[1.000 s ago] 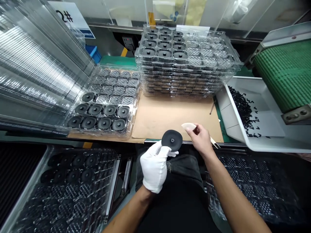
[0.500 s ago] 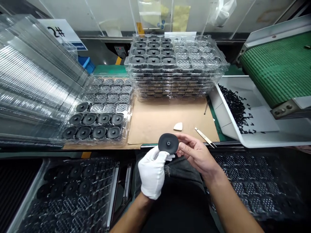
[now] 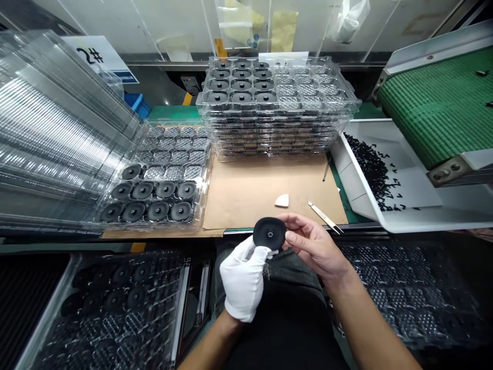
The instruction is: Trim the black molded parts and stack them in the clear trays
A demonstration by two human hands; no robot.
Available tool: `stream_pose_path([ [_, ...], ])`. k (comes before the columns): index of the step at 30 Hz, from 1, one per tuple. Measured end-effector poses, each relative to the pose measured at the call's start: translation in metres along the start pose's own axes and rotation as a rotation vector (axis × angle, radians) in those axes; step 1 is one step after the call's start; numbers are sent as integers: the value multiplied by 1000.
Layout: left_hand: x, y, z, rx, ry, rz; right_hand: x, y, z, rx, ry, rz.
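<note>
At the near edge of the worktop (image 3: pixel 181 111), just above the lap, one black disc (image 3: pixel 269 233) is held in both hands, hub side towards the camera. Gloved left hand (image 3: pixel 242 282): pinching the lower-left rim, thumb in front, other fingers mostly hidden behind. Bare right hand (image 3: pixel 314 246): thumb at the right rim, fingers curled behind; how hard it grips, can't tell.

On the brown sheet (image 3: pixel 246 187) beyond: white wedge pad (image 3: pixel 282 201) lying loose, tweezers (image 3: pixel 324 217) to its right, forked end at the sheet's near edge. Transparent tray (image 3: pixel 173 172) to the left carries more discs; tray stack (image 3: pixel 277 136) behind. White bin (image 3: pixel 352 192) on the right has a heap of small black parts (image 3: pixel 365 167).

Risks, my read:
- Drop: disc sits over the lap, not over the sheet. If the glove slips on the rim while the right fingers shift, it likely goes to lap or floor.
- Marks: bare fingertips on the rim could leave prints; glove fabric could shed lint, and dark surfaces would show both.
- Tweezers: forked end is near the right forearm's path, so a careless sweep could knock them off.
</note>
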State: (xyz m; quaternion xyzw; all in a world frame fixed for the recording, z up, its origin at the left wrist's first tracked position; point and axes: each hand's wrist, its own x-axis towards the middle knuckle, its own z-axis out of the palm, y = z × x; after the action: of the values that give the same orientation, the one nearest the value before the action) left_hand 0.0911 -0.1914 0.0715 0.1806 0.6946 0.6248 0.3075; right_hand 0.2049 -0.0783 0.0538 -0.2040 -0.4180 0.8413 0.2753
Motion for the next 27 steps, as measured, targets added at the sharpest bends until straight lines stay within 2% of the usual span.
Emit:
stream_pose_path([
  [4, 2, -4, -2, 2, -35, 31, 0, 1, -1, 8, 12, 9],
  [7, 6, -6, -6, 74, -113, 108, 1, 3, 0, 25, 55, 7],
  [12, 19, -2, -13, 630, -27, 531, -3, 6, 12, -79, 106, 2],
  [14, 24, -2, -15, 712, -45, 621, -6, 5, 19, -111, 110, 10],
  [16, 27, -1, -18, 680, -90, 577, -8, 5, 25, -136, 117, 15],
  [20, 27, 0, -23, 333, -327, 210, -9, 6, 30, -127, 136, 33],
  [22, 26, 2, -24, 157, -406, 92, -8, 7, 31, -102, 149, 37],
  [27, 27, 2, -23, 34, -424, 52, -7, 7, 31, -92, 163, 32],
])
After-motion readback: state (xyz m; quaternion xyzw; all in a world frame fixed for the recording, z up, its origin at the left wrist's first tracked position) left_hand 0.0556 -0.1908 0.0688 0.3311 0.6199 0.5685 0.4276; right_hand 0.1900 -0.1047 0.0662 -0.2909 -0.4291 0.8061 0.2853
